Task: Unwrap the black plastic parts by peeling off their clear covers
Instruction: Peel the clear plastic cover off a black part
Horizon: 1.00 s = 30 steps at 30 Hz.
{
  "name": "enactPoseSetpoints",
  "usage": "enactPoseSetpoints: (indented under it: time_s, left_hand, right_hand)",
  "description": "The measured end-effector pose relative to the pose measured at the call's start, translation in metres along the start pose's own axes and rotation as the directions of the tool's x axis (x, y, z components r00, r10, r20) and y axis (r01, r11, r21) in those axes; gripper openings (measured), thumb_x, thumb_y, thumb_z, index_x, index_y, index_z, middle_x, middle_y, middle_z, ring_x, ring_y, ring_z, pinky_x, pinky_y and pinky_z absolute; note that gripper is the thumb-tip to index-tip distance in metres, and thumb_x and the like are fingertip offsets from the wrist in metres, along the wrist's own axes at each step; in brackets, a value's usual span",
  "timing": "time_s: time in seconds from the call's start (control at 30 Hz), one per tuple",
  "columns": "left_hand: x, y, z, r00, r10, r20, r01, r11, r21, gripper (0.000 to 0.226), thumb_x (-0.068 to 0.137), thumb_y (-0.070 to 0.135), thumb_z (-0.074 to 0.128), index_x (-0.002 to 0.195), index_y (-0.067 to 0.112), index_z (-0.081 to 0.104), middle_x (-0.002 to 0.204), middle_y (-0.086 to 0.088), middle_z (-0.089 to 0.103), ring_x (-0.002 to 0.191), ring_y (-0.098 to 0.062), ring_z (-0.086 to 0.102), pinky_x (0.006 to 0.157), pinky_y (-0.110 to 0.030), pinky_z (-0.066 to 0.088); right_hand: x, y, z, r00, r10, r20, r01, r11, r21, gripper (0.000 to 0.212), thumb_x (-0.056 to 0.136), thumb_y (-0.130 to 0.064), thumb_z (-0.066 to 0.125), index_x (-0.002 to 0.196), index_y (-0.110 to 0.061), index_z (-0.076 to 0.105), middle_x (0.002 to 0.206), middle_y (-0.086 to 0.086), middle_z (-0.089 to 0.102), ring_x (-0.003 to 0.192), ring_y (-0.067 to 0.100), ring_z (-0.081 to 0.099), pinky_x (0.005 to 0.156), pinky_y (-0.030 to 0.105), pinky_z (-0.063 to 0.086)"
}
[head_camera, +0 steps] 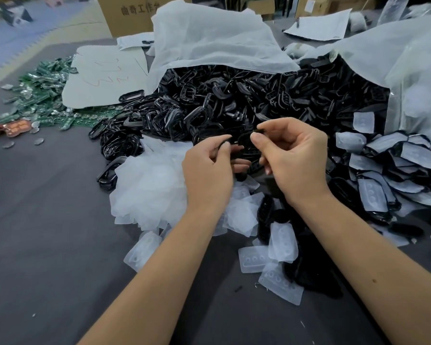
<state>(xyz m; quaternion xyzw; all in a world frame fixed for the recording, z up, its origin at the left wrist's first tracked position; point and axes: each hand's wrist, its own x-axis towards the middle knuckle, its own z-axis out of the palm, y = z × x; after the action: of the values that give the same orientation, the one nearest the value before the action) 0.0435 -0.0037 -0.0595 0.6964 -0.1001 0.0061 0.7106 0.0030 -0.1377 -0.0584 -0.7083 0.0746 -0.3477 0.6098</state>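
Both hands hold one small black plastic part (244,143) above the table, in front of a big heap of black parts (234,100). My left hand (209,170) grips its left end with curled fingers. My right hand (291,155) pinches its right end between thumb and forefinger. Whether a clear cover is still on this part I cannot tell. A pile of peeled clear covers (152,185) lies just left of my left hand. Still-covered parts (383,170) are stacked at the right.
The grey table (47,245) carries green circuit boards (42,95) at the far left. White bags (214,38) drape over the black heap, and a clear bag (413,78) stands at the right. Cardboard boxes (130,13) stand behind. More loose covers (281,242) lie between my forearms.
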Motion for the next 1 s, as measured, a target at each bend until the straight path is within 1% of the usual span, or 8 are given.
enactPoseSetpoints:
  time_s: [0.13,0.27,0.5,0.6,0.7,0.8,0.87,1.0]
  left_hand:
    - [0.004,0.000,0.000,1.000,-0.001,0.021,0.001,1.000,0.007,0.027,0.109,0.006,0.047,0.111,0.002,0.074,0.107,-0.017,0.073,0.076,-0.027,0.078,0.066,-0.032,0.064]
    - [0.005,0.000,0.001,0.999,0.021,0.047,-0.021,1.000,0.003,0.029,0.109,0.006,0.046,0.105,0.002,0.075,0.104,-0.019,0.074,0.080,-0.026,0.078,0.066,-0.031,0.064]
    - [0.008,-0.005,0.000,0.997,0.065,0.035,-0.068,0.995,0.071,0.029,0.106,0.012,0.048,0.105,0.008,0.077,0.104,-0.013,0.075,0.101,-0.034,0.073,0.086,-0.054,0.061]
    - [0.006,-0.002,-0.001,0.997,0.062,0.047,-0.063,0.998,0.016,0.029,0.107,0.008,0.047,0.103,0.007,0.077,0.103,-0.017,0.074,0.094,-0.033,0.076,0.077,-0.047,0.065]
    - [0.005,0.001,-0.001,0.997,0.052,0.062,-0.048,0.997,-0.067,0.029,0.109,0.005,0.046,0.103,0.005,0.075,0.100,-0.020,0.074,0.082,-0.028,0.077,0.068,-0.034,0.064]
    - [0.005,0.001,-0.002,0.996,0.049,0.076,-0.041,0.994,-0.103,0.030,0.109,0.005,0.045,0.101,0.007,0.074,0.092,-0.018,0.075,0.069,-0.023,0.076,0.063,-0.027,0.061]
    - [0.004,0.002,-0.002,0.994,0.057,0.090,-0.048,0.993,-0.106,0.032,0.110,0.005,0.044,0.100,0.009,0.074,0.089,-0.015,0.076,0.069,-0.023,0.076,0.063,-0.026,0.060]
    - [0.002,0.004,-0.002,0.991,0.060,0.117,-0.044,0.990,-0.132,0.032,0.110,0.004,0.043,0.102,0.007,0.074,0.090,-0.010,0.076,0.073,-0.024,0.076,0.065,-0.026,0.060]
  right_hand:
    - [-0.001,0.000,0.005,0.999,-0.015,0.050,0.021,0.994,-0.108,0.013,0.083,-0.021,0.087,0.086,-0.020,0.075,0.075,-0.003,0.076,0.054,0.010,0.069,0.050,0.021,0.052]
    - [-0.001,0.000,0.006,0.999,-0.002,0.036,0.009,0.982,-0.190,0.013,0.081,-0.021,0.088,0.083,-0.020,0.075,0.074,-0.006,0.076,0.065,0.010,0.074,0.062,0.033,0.061]
    - [-0.005,-0.006,0.010,0.994,-0.107,0.025,0.109,0.936,-0.333,0.014,0.082,-0.017,0.084,0.084,-0.014,0.071,0.076,-0.005,0.070,0.068,0.013,0.067,0.068,0.032,0.058]
    - [-0.004,-0.004,0.009,0.996,-0.084,0.024,0.087,0.934,-0.345,0.019,0.082,-0.018,0.084,0.090,-0.015,0.068,0.083,-0.001,0.068,0.069,0.013,0.064,0.069,0.029,0.056]
    - [-0.001,-0.002,0.008,0.996,0.070,0.052,-0.058,0.975,-0.216,0.030,0.083,-0.020,0.085,0.102,-0.019,0.062,0.093,0.002,0.068,0.070,0.014,0.067,0.065,0.028,0.057]
    - [0.005,-0.001,0.005,0.964,0.207,0.164,-0.206,0.978,-0.022,0.017,0.087,-0.012,0.082,0.099,-0.013,0.070,0.082,0.000,0.074,0.064,0.013,0.069,0.053,0.026,0.052]
    - [0.007,0.000,0.001,0.947,0.242,0.210,-0.261,0.963,0.066,0.011,0.088,-0.007,0.081,0.093,-0.009,0.072,0.071,-0.002,0.072,0.057,0.010,0.066,0.049,0.021,0.050]
    - [0.009,-0.002,-0.002,0.930,0.260,0.260,-0.297,0.948,0.114,0.010,0.088,-0.004,0.080,0.094,-0.008,0.072,0.070,0.001,0.070,0.058,0.011,0.064,0.050,0.020,0.049]
